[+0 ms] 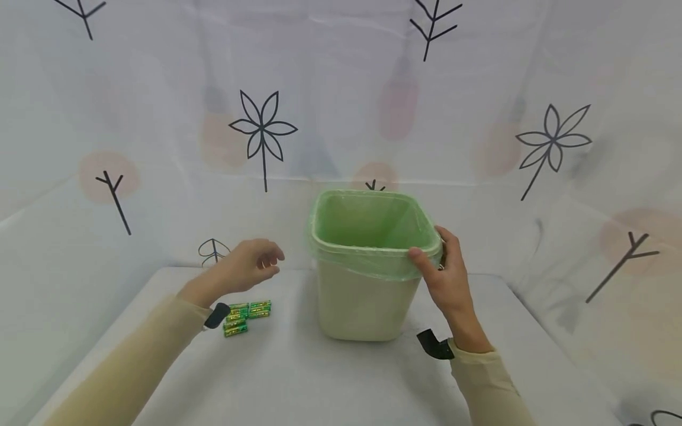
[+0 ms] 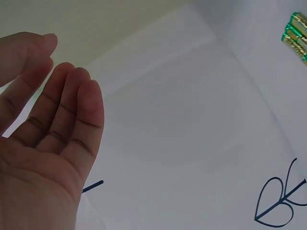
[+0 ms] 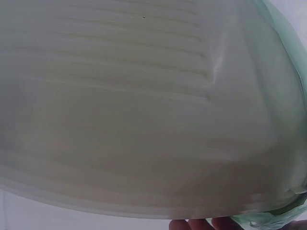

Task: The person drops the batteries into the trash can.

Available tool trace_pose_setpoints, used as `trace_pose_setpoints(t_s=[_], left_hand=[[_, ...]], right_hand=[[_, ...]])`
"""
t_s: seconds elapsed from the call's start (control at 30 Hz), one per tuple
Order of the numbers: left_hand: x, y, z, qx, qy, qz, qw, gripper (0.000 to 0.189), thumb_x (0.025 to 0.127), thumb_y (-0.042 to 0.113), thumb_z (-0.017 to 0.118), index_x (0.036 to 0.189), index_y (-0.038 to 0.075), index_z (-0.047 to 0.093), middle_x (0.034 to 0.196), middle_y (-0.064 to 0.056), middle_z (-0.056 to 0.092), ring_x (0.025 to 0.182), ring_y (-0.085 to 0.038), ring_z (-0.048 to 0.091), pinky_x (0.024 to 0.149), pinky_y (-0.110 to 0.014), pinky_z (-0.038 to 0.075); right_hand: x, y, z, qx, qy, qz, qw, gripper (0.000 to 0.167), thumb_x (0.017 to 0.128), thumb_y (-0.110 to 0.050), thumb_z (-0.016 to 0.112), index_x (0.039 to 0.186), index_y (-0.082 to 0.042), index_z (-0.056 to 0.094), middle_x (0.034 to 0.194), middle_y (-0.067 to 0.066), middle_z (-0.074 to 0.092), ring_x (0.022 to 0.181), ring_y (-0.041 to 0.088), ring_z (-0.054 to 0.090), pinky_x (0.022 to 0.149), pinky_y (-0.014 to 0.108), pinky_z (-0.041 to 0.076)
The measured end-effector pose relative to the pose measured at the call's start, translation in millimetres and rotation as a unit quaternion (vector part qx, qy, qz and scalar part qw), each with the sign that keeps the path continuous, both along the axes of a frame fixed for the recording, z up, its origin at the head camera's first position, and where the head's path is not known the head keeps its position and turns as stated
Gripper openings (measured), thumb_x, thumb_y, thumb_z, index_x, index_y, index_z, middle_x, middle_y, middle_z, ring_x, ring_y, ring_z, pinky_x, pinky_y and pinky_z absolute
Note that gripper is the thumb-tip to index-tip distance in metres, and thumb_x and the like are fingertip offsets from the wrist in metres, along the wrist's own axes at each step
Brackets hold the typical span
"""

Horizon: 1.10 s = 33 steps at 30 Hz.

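Observation:
A pale trash bin (image 1: 367, 302) stands on the table, lined with a thin green plastic bag (image 1: 367, 269) folded over its rim. My right hand (image 1: 447, 278) grips the bin's right front corner at the rim, thumb on the near side. In the right wrist view the bin's ribbed wall (image 3: 120, 120) fills most of the picture, with some fingertips (image 3: 196, 224) below its edge. My left hand (image 1: 247, 266) hovers left of the bin, fingers loosely bent, nothing in it. The left wrist view shows its bare palm (image 2: 38, 167). Several green and gold batteries (image 1: 236, 324) lie below that hand.
A white table (image 1: 298, 384) bears the bin and the batteries. Behind and beside it hangs a white cloth (image 1: 330, 89) printed with black flowers and twigs. A black strap piece (image 1: 434, 344) sticks out from the right wrist.

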State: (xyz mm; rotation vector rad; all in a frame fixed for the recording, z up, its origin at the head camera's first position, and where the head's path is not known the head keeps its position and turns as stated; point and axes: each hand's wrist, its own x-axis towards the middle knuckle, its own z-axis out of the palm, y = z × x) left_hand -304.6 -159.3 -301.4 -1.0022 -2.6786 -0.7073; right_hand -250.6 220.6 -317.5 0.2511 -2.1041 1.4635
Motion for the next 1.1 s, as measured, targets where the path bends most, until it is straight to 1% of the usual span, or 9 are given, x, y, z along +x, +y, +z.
trace_pose_setpoints(t_s=[0.13,0.2,0.4,0.53,0.63,0.77,0.9,1.03,1.1], left_hand=[[3.3,-4.1,-16.8,-0.002,-0.034,0.007,0.9994,0.021,0.087,0.011,0.068,0.107,0.011,0.065,0.09,0.006,0.059,0.081,-0.012,0.055,0.072,-0.029,0.05],[3.2,-6.6,-27.2,-0.003,-0.046,0.01,0.9989,0.021,0.086,0.011,0.068,0.107,0.012,0.065,0.09,0.006,0.059,0.081,-0.011,0.055,0.073,-0.029,0.05],[2.1,-20.2,-62.5,-0.017,-0.068,0.016,0.9974,0.02,0.084,0.01,0.071,0.103,0.013,0.065,0.086,0.009,0.058,0.079,-0.009,0.055,0.071,-0.027,0.05],[2.5,-28.9,-80.9,-0.021,-0.081,0.025,0.9962,0.02,0.083,0.01,0.071,0.101,0.013,0.066,0.084,0.009,0.058,0.079,-0.01,0.054,0.07,-0.028,0.049],[3.4,-34.7,-89.9,-0.024,-0.093,0.039,0.9946,0.02,0.082,0.01,0.072,0.101,0.011,0.067,0.085,0.008,0.059,0.081,-0.012,0.054,0.072,-0.031,0.049],[4.7,-42.8,-97.5,-0.024,-0.117,0.055,0.9913,0.023,0.081,0.008,0.073,0.103,0.008,0.067,0.088,0.003,0.061,0.082,-0.013,0.054,0.073,-0.033,0.049],[5.2,-51.0,-104.2,-0.024,-0.122,0.059,0.9905,0.023,0.079,0.005,0.073,0.1,0.006,0.066,0.088,-0.002,0.062,0.079,-0.015,0.053,0.07,-0.034,0.048],[3.5,-56.9,-112.6,-0.032,-0.134,0.073,0.9877,0.023,0.078,0.005,0.074,0.1,0.007,0.067,0.086,-0.001,0.061,0.078,-0.014,0.052,0.069,-0.033,0.047],[2.5,-58.6,-117.1,-0.04,-0.149,0.089,0.9841,0.023,0.078,0.006,0.075,0.099,0.01,0.067,0.086,0.001,0.06,0.078,-0.014,0.052,0.07,-0.032,0.047]], right_hand=[[0.3,1.4,-0.5,-0.001,0.0,-0.002,1.0,0.066,0.089,-0.028,0.066,0.146,-0.02,0.033,0.133,0.01,0.048,0.116,0.02,0.048,0.089,0.034,0.042],[0.8,2.2,-0.9,-0.001,-0.002,-0.005,1.0,0.066,0.089,-0.029,0.066,0.146,-0.02,0.033,0.133,0.01,0.048,0.117,0.021,0.048,0.089,0.033,0.042],[1.8,2.6,-2.0,0.0,-0.004,-0.007,1.0,0.066,0.089,-0.029,0.066,0.146,-0.02,0.033,0.132,0.011,0.049,0.115,0.02,0.048,0.087,0.03,0.042],[1.7,2.0,-2.0,-0.001,-0.004,-0.008,1.0,0.065,0.089,-0.028,0.066,0.145,-0.02,0.033,0.131,0.01,0.05,0.112,0.018,0.048,0.086,0.028,0.043],[1.6,1.7,-1.3,-0.001,-0.005,-0.008,1.0,0.065,0.089,-0.029,0.066,0.145,-0.021,0.033,0.131,0.01,0.05,0.112,0.017,0.048,0.087,0.03,0.042],[1.1,1.0,0.1,-0.001,-0.004,-0.008,1.0,0.065,0.09,-0.029,0.066,0.145,-0.02,0.033,0.131,0.01,0.05,0.113,0.017,0.048,0.087,0.031,0.042],[0.0,-0.3,1.0,-0.001,-0.003,-0.005,1.0,0.066,0.089,-0.029,0.066,0.145,-0.019,0.033,0.131,0.01,0.049,0.113,0.018,0.048,0.087,0.03,0.043],[-0.4,-1.3,1.4,0.001,-0.002,-0.004,1.0,0.066,0.089,-0.029,0.066,0.146,-0.019,0.033,0.132,0.01,0.049,0.114,0.018,0.048,0.088,0.031,0.043],[-0.1,-1.6,1.4,0.001,-0.003,-0.004,1.0,0.066,0.089,-0.03,0.066,0.146,-0.02,0.033,0.132,0.009,0.049,0.115,0.018,0.048,0.088,0.034,0.042]])
